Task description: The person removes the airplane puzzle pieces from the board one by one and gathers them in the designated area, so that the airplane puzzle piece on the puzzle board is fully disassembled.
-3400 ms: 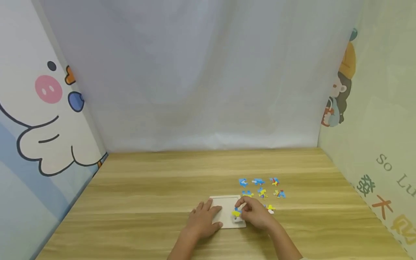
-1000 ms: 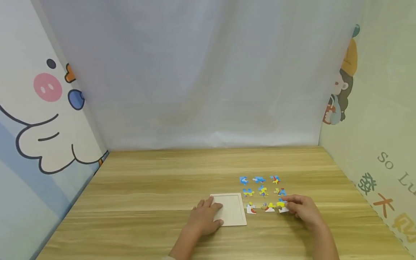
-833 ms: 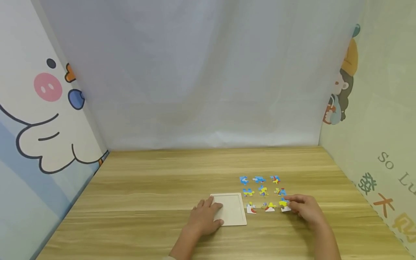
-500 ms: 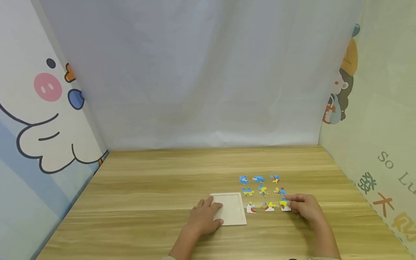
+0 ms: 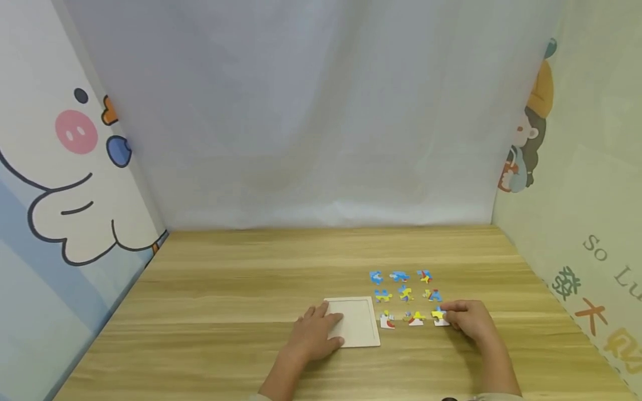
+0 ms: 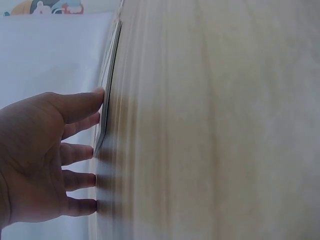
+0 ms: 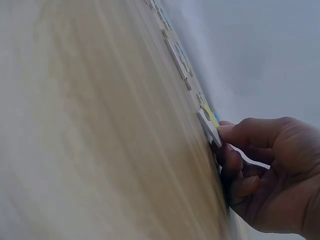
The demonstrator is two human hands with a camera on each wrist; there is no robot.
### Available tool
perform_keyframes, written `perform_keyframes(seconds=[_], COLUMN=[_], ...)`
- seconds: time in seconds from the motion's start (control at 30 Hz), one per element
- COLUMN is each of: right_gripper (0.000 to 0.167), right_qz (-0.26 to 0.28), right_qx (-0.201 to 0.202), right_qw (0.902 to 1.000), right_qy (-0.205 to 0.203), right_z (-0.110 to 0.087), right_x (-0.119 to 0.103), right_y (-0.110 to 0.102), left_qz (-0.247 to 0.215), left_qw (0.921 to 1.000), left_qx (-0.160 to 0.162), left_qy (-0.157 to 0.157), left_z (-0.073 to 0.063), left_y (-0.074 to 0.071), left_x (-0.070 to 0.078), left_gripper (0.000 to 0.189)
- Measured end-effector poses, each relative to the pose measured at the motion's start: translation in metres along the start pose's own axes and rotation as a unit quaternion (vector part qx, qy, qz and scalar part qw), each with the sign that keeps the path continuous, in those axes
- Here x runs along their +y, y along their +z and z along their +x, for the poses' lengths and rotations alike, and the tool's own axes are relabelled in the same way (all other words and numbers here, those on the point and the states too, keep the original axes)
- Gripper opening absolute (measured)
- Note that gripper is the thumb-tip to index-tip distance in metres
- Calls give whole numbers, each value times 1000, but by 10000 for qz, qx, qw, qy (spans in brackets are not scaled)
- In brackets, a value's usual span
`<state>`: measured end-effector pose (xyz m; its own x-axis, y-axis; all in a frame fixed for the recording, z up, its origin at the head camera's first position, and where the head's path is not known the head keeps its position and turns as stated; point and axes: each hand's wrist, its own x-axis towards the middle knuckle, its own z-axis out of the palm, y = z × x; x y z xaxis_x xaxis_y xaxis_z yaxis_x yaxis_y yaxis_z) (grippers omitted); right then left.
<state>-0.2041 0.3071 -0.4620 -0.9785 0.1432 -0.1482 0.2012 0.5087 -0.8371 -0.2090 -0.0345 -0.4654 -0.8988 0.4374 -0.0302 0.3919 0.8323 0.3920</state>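
My left hand (image 5: 312, 333) rests on the left side of a pale square puzzle tray (image 5: 357, 324), fingers spread. In the left wrist view, its thumb and some fingertips touch the edge of the tray (image 6: 106, 100), and the others reach the tabletop. My right hand (image 5: 471, 320) pinches a blue, yellow and white jigsaw piece (image 5: 439, 316) at the right end of the near row. The right wrist view has the thumb on the tilted jigsaw piece (image 7: 212, 125) close to the table, the other fingers curled.
More jigsaw pieces lie in loose rows right of the tray, such as a blue piece (image 5: 399, 276), a yellow and blue piece (image 5: 405, 294) and a white and red piece (image 5: 387, 320). Printed panels (image 5: 577, 167) and a pale curtain (image 5: 321, 139) enclose the wooden table (image 5: 225, 289).
My right hand has carried the jigsaw piece from over the tray to the near row's right end, then shifted it slightly further right. My left hand has stayed on the tray.
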Motion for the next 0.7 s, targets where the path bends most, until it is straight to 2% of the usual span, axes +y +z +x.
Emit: perform_keyframes(seconds=[0.23,0.47,0.7], right_gripper=[27,30,31], right_qz=[-123,9,-180], right_qx=[-19,62,8], right_qw=[9999,10000,9994], right_qy=[7,12,-284], right_z=[-2,0,-7], right_x=[1,0,-1], right_y=[3,9,9], left_qz=[-94,-143,-491], left_qw=[9999,9999,9985], left_qx=[-5,78,233], left_qy=[-36,-7,56], left_z=[-3,-7,-12], left_y=[5,3,4], left_x=[-3,-5,-9], left_gripper=[47,45,41])
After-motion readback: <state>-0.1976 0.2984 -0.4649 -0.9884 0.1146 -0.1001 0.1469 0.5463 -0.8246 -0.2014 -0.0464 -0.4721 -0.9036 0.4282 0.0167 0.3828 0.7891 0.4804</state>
